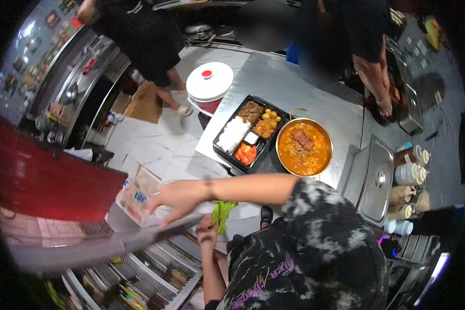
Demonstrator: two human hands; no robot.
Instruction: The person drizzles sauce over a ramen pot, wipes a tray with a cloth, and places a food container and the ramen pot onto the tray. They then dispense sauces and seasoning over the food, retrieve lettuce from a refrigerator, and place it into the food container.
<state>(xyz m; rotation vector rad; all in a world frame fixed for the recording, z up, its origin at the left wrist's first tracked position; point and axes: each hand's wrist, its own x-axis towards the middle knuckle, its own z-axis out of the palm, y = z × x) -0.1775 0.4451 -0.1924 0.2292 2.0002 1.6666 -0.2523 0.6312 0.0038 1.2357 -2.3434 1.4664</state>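
My left hand (206, 231) is closed around the base of a green lettuce leaf (223, 214), low in front of my body. My right arm stretches across to the left, and my right hand (178, 200) has its fingers apart with nothing in them. It is slightly blurred, close to the smeared grey edge (113, 248) of a red door-like panel (51, 170); contact cannot be made out. Below that edge, an open compartment (163, 297) shows racks and containers. A printed plastic bag (139, 195) is just beyond my right fingers.
On the steel table (266, 77) stand a black compartment tray (222, 157) of rice and sides and a brass-coloured pot of stew (305, 147). A lidded steel pan (374, 181) and squeeze bottles (411, 174) line the right. Two other people stand beyond; a white-lidded container (210, 82) is behind the table.
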